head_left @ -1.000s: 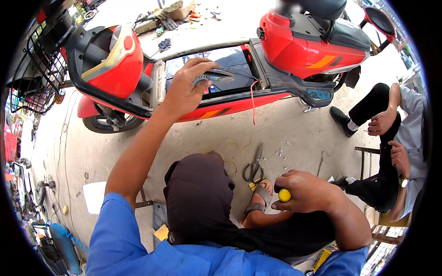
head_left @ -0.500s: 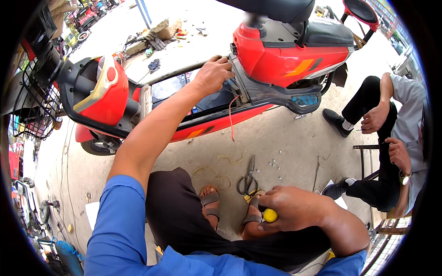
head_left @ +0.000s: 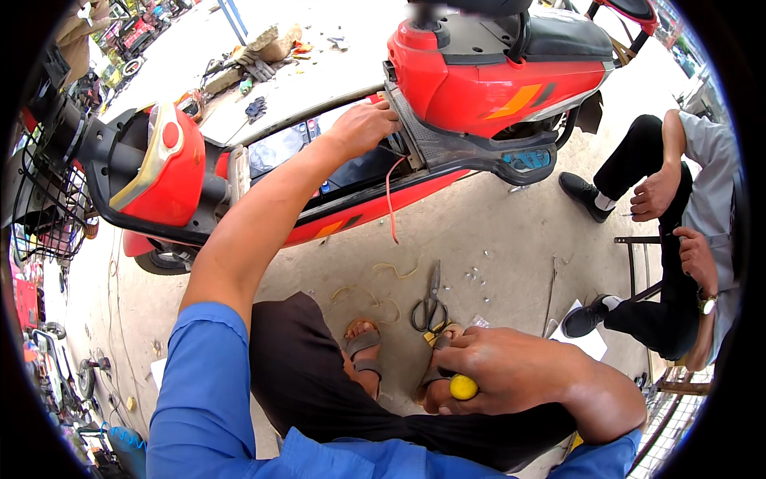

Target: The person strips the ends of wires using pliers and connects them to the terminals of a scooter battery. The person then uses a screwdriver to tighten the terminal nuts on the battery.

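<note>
My left hand (head_left: 365, 128) reaches into the uncovered floorboard compartment of a red electric scooter (head_left: 455, 88). Its fingers are curled at the end by the seat base, and whatever they grip is hidden. Dark batteries (head_left: 275, 152) lie in the compartment beneath my wrist. A red wire (head_left: 388, 203) hangs over the compartment's near side, below that hand. Above my right knee, my right hand (head_left: 511, 363) is closed round a tool with a yellow rounded handle end (head_left: 463, 387); the rest of it is hidden by the hand.
Black-handled scissors (head_left: 431, 307) lie on the ground by my feet, near small scattered metal pieces (head_left: 475, 275) and a thin yellow cord (head_left: 399, 271). On the right sits another person (head_left: 678, 215). Stones and work gloves (head_left: 255, 68) lie beyond the scooter.
The view has shifted slightly, so the scooter appears further left. My left hand stays at the compartment's seat end, and my right hand keeps hold of the yellow-handled tool.
</note>
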Motion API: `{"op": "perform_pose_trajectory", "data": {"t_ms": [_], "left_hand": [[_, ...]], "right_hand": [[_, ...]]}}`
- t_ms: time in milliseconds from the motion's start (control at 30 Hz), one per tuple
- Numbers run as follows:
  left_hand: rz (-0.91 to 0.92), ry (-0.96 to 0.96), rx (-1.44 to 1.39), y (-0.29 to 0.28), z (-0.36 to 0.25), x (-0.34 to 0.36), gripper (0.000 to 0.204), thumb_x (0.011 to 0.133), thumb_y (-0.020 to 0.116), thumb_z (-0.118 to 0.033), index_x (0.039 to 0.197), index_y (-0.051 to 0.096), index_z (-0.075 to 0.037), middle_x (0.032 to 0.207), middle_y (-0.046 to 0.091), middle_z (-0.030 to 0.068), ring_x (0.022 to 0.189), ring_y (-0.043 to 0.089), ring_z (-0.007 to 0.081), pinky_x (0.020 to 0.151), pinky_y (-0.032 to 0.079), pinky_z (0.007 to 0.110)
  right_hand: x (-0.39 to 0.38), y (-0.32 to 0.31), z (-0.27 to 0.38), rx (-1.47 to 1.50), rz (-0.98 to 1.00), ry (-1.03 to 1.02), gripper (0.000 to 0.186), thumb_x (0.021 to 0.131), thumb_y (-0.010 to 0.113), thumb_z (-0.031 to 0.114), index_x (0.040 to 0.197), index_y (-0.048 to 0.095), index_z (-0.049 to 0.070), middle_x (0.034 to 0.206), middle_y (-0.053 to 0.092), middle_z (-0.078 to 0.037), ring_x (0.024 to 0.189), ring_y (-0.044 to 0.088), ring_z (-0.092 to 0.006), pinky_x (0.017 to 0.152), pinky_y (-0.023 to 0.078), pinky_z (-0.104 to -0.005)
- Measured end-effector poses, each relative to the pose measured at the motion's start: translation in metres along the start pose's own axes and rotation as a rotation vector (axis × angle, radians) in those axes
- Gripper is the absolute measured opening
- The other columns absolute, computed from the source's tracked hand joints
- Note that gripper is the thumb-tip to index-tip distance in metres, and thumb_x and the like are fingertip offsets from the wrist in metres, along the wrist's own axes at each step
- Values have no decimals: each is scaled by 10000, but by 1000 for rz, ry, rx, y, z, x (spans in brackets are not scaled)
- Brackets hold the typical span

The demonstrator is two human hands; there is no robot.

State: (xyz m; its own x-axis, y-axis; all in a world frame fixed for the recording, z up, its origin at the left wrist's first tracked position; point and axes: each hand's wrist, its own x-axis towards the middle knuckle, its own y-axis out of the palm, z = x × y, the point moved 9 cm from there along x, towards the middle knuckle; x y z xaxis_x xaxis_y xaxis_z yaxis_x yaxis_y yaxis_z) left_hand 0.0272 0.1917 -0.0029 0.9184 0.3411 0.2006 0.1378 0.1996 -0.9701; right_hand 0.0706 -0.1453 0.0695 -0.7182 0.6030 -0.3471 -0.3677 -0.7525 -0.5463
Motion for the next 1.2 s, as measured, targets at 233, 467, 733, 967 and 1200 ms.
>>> {"op": "perform_pose_trajectory", "data": {"t_ms": [233, 467, 733, 967, 1200], "left_hand": [[-97, 85, 109, -13, 3, -5, 374, 771, 650, 10, 1122, 749, -75, 1117, 688, 44, 1135, 608, 251, 931, 529, 384], [-44, 56, 70, -7, 9, 0, 405, 744, 648, 33, 1120, 755, -73, 1109, 664, 70, 1138, 607, 277, 920, 530, 395], [-23, 59, 65, -4, 7, 6, 326, 724, 654, 34, 1021, 759, -49, 1026, 621, 76, 1097, 607, 284, 894, 525, 405], [-68, 19, 54, -14, 11, 2, 361, 722, 639, 37, 1050, 760, -52, 1090, 655, 72, 1107, 611, 272, 918, 528, 395], [-290, -110, 49, -59, 41, -8, 404, 754, 594, 83, 1091, 760, -67, 1134, 710, 63, 1098, 647, 268, 877, 551, 391]], "right_hand": [[-2, -1, 2, 6, 52, 36, 462, 868, 782, 380, 940, 627, -50, 934, 663, -249, 972, 631, -447, 848, 527, -493], [1, -3, -1, 1, 28, 68, 465, 859, 789, 379, 945, 627, -48, 939, 658, -251, 967, 626, -456, 846, 527, -495], [1, -4, -2, 33, 38, 100, 457, 857, 792, 369, 942, 625, -48, 945, 657, -258, 979, 622, -451, 855, 521, -493], [-1, -6, -2, 30, 24, 90, 455, 860, 791, 362, 955, 626, -51, 950, 655, -261, 982, 620, -452, 866, 518, -490], [-5, -4, -1, 29, 42, 97, 475, 873, 781, 382, 963, 623, -57, 945, 659, -260, 969, 622, -452, 865, 519, -489]]}}
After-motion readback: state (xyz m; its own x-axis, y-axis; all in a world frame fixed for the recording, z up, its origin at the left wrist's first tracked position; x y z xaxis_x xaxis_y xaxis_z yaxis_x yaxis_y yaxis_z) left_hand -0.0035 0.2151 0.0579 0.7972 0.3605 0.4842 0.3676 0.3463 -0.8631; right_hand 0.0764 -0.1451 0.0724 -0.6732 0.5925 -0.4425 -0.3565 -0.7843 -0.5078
